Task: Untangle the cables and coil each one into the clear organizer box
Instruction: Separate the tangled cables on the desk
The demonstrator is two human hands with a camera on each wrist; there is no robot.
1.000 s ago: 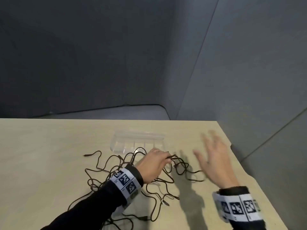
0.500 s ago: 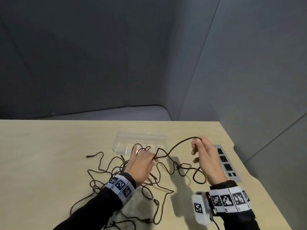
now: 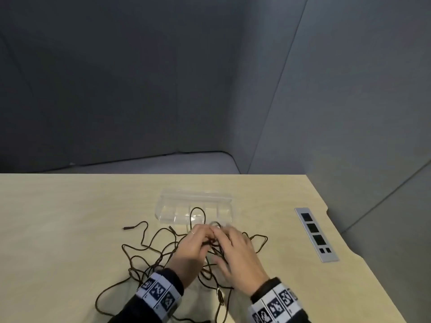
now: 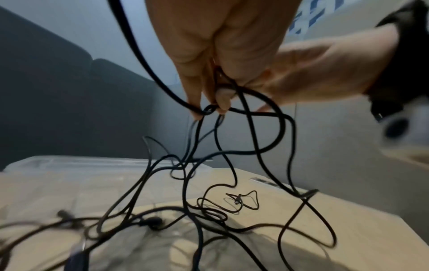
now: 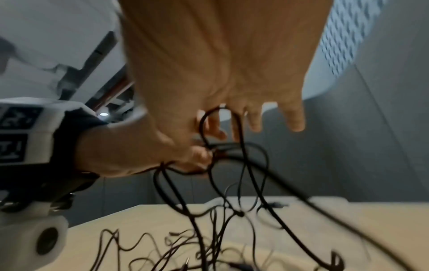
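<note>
While both hands meet above the tangle of thin dark cables (image 3: pixel 149 250) on the pale wooden table (image 3: pixel 58 217), the left hand (image 3: pixel 193 252) pinches a lifted strand, likely anchoring it; the right hand (image 3: pixel 235 252) fingers beside it, grip unclear. Just beyond waits the clear plastic organizer box (image 3: pixel 177 206), apparently unfilled.

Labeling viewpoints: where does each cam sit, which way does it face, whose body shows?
Head: worn high, faces forward and down at table, clear organizer box, both hands, sleeves.
Left wrist: looks along left hand; fingers pinch cables.
Right wrist: looks along right hand.
Shared: each wrist view catches the other hand; all show cables.
</note>
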